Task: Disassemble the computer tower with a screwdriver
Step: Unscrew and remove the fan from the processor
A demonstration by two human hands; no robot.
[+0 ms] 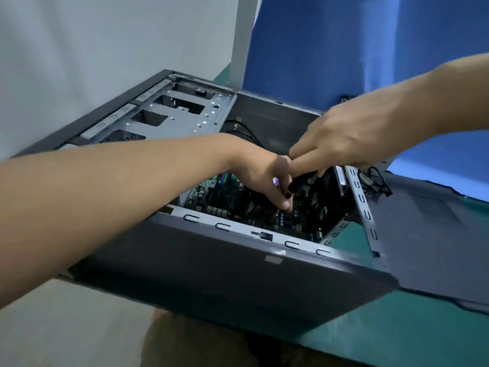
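Fig. Open case, viewed from the front edge, L to R.

(a) Computer tower (211, 274): lies on its side on the green mat (397, 327), open face up. Drive cage (182, 112) at far left, bays bare.

(b) Left hand (267, 176): reaches down into the case, fingers bent, tips at or just above the motherboard (227, 200). Whether they pinch anything can't be told, as the frame is blurred here. A small purple bit shows by the thumb, identity unclear.

(c) Screwdriver (304, 180): only a black handle-like part is visible, touching both hands, inside the case above the board. Shaft and tip hidden.

(d) Right hand (349, 133): comes in from above-right, thumb and fingers wrapped round that handle, forefinger stretched toward the left hand.

(e) Fan (325, 192): black, just right of the hands. Loose cables (375, 178) lie beyond the case rim. Side panel (428, 234), already off, lies flat on the mat at right.

Step, prob.: seating the tip on a board or cooler screw. To do it well: left fingertips guide the shaft and keep it square to the screw head, right hand presses axially before turning. Slip risk: tip skating onto board components. Catch the freed screw w/ the left hand.
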